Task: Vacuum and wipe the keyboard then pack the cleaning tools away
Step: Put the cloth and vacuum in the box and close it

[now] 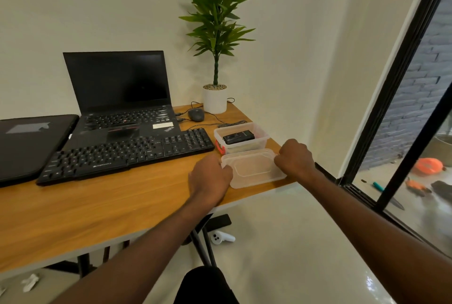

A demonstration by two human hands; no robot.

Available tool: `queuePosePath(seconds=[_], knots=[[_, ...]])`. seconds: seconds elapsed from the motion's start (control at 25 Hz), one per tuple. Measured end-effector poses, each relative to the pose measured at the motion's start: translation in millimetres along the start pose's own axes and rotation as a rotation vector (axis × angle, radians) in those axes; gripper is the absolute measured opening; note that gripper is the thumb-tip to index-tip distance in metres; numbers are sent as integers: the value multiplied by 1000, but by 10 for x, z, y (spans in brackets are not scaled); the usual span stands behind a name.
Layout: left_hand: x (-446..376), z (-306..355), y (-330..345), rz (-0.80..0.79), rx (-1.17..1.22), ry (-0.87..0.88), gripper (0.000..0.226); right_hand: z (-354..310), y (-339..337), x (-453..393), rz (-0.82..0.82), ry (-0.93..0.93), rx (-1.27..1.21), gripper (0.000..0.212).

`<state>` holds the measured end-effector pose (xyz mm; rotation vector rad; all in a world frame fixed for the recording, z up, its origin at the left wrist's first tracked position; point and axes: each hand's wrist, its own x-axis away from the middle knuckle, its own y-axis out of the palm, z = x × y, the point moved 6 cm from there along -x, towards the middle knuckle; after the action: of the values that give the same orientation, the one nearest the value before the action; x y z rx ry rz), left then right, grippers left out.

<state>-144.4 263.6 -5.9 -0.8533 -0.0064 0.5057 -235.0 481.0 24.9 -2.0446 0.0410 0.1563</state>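
A black external keyboard (pixel 127 154) lies across the wooden desk in front of a laptop. To its right stands a clear plastic box (pixel 261 135) with a red latch, holding a small black vacuum (pixel 238 137). Just in front of the box lies its translucent lid (pixel 253 169) near the desk's right edge. My left hand (pixel 210 176) grips the lid's left end and my right hand (pixel 294 154) grips its right end, fingers curled over the rim. No cloth shows.
An open black laptop (pixel 122 98) sits behind the keyboard, a dark sleeve (pixel 29 142) at far left. A wired mouse (pixel 196 114) and a potted plant (pixel 215 100) stand at the back right. The desk edge (pixel 259 193) is close to the lid. A white controller (pixel 221 237) lies on the floor.
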Motion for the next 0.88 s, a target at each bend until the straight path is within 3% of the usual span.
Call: queuePosePath(seconds=[0.08,0.16,0.28,0.4,0.56,0.68,0.88], knots=[[45,22,-11,3,215,-60,4,90,-88,-55,17,97,-109,7],[80,55,-62,35,485,-62,14,188,-194,-61,49,157,-223,8],[65,168,-249,126,688,92,22,181,-388,-9,161,94,-445,10],[-101,272,-467,276,672,236,23,-48,-557,-81,263,-77,-711,13],[-381,251,-452,351,658,282,36,-244,-440,-369,210,-201,-905,29],[-495,118,-220,307,656,228,39,-177,-99,-504,151,-203,-973,35],[-599,-86,-87,365,571,175,35,-65,321,-549,94,-244,-913,38]])
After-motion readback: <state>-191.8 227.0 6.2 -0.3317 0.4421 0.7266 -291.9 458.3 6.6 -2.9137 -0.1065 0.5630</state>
